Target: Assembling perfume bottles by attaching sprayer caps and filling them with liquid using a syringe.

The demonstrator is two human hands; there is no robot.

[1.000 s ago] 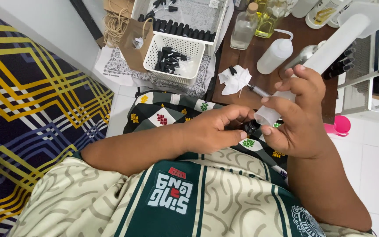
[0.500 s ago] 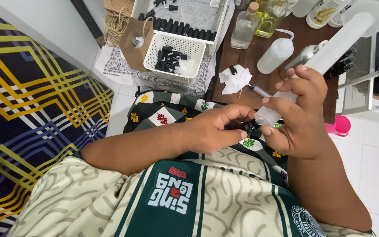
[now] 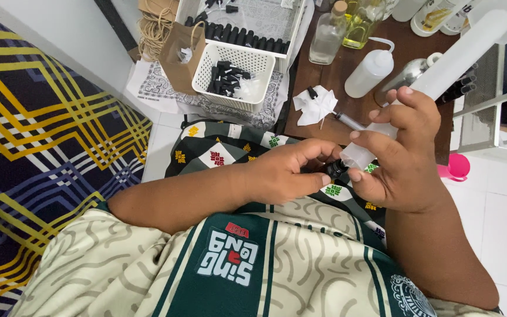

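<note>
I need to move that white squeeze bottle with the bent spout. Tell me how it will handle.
The white squeeze bottle looks like soft plastic, so it probably gives under a grip and seems light. Standing tall and narrow on the brown table, it may tip if pushed high. Its thin spout could snag nearby bottles.

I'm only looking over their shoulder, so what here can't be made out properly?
- Small black cap, head view: mostly hidden by the left hand fingertips.
- Small clear bottle: largely covered by the right hand fingers.
- Black pieces in the white basket: too small to tell apart.
- Glass bottles: cut off by the top edge.
</note>
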